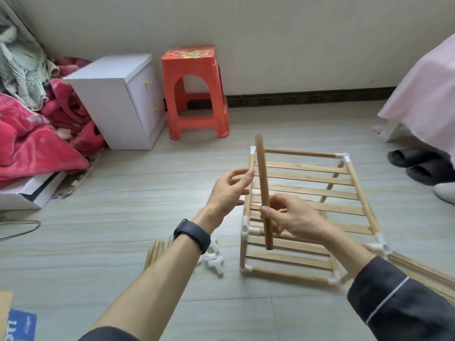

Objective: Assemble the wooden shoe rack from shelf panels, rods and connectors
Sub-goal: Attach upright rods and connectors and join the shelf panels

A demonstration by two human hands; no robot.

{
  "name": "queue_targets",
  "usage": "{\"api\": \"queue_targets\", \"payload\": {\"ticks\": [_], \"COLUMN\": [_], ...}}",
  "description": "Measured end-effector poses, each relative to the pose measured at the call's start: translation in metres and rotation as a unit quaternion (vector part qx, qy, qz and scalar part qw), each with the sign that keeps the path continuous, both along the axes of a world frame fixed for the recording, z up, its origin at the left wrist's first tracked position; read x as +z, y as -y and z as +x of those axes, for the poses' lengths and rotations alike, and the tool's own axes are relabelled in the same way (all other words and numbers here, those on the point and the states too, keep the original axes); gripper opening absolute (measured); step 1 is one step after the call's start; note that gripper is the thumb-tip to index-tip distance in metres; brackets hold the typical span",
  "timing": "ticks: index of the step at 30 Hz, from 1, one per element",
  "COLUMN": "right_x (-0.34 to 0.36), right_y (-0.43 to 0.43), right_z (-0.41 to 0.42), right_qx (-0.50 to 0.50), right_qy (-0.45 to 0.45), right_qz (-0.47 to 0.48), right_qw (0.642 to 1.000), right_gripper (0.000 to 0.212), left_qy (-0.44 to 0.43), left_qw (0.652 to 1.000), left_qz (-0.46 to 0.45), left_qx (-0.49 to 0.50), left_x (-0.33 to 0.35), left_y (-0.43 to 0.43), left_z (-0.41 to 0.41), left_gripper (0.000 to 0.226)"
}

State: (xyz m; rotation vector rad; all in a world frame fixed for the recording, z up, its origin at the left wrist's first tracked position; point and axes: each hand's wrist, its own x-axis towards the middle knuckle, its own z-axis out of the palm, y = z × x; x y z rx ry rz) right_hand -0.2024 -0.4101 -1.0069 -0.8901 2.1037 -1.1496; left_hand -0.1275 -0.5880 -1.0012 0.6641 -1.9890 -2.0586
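A partly built wooden shoe rack [320,193] with slatted shelf panels and white corner connectors stands on the floor at centre right. My right hand [293,217] pinches a loose wooden rod [262,183] near its lower end and holds it almost upright in front of the rack's left side. My left hand [229,190] hovers just left of the rod with fingers loosely spread, holding nothing. A heap of loose white connectors [213,259] lies on the floor under my left forearm, with spare rods [155,252] beside it.
A red plastic stool [194,92] and a white bedside cabinet [118,99] stand by the far wall. Red bedding [37,134] is piled at the left. Dark slippers [418,163] sit at the right under a pink cloth. More wooden slats [418,267] lie at the right.
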Motion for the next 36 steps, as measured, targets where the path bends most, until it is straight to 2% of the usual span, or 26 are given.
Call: {"api": "queue_targets", "payload": {"ticks": [2, 4, 6, 16, 20, 30, 32, 36], "right_x": [-0.006, -0.009, -0.012, -0.034, -0.036, -0.035, -0.035, -0.030], "right_y": [-0.002, 0.001, 0.006, 0.020, 0.017, 0.012, 0.007, 0.009], "right_z": [0.010, 0.014, 0.017, 0.016, 0.013, 0.017, 0.019, 0.030], "right_qx": [-0.063, -0.110, -0.118, -0.115, -0.131, -0.159, -0.159, -0.066], "right_qy": [0.028, 0.025, 0.009, -0.019, 0.030, 0.072, 0.040, -0.127], "right_qz": [-0.057, -0.100, -0.125, -0.114, -0.122, -0.126, -0.113, -0.061], "right_qw": [0.996, 0.989, 0.985, 0.987, 0.983, 0.977, 0.980, 0.988], "right_gripper": [0.013, 0.012, 0.012, 0.010, 0.007, 0.008, 0.006, 0.008], "left_qy": [0.068, 0.142, 0.176, 0.147, 0.148, 0.146, 0.151, 0.148], "left_qw": [0.997, 0.990, 0.983, 0.974, 0.967, 0.966, 0.966, 0.971], "left_qz": [-0.014, 0.019, 0.054, 0.162, 0.199, 0.207, 0.200, 0.175], "left_qx": [0.021, 0.008, -0.020, -0.057, -0.054, -0.054, -0.058, -0.073], "left_x": [-0.029, -0.057, -0.077, -0.097, -0.103, -0.104, -0.103, -0.103], "left_y": [-0.008, -0.013, -0.014, -0.007, -0.003, -0.008, -0.009, -0.013], "left_z": [0.014, 0.027, 0.034, 0.033, 0.032, 0.036, 0.036, 0.037], "left_gripper": [0.026, 0.029, 0.026, 0.032, 0.036, 0.036, 0.040, 0.040]}}
